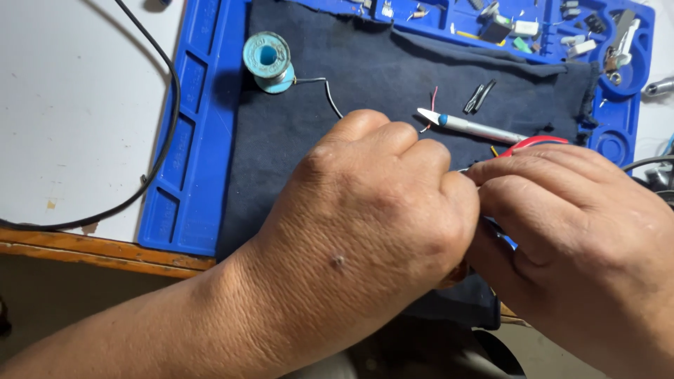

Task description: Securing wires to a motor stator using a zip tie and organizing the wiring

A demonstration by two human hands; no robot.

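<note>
Left hand (pixel 372 210) and right hand (pixel 569 224) were pressed together over the near right part of the dark cloth (pixel 379 77), both curled shut, fingertips meeting. Something thin was pinched between them, mostly hidden; only a sliver of pale metal showed at the knuckles, so what exactly they gripped couldn't be told. A red-handled tool (pixel 537 142) poked out just behind the right hand, touching it, rest hidden. Cloth lay on a blue work mat (pixel 186 161), which sat on a white table (pixel 70 105) with a wooden near edge. Solder spool (pixel 268 61) stood at the cloth's far left corner, black wire (pixel 326 91) trailing from it toward the left hand. White pen-like knife with blue collar (pixel 470 126) lay just beyond the hands. Two short black tube pieces (pixel 479 97) sat further back. Small parts filled the mat's far right trays (pixel 533 31). Black cable (pixel 165 119) curved across the table left of the mat
</note>
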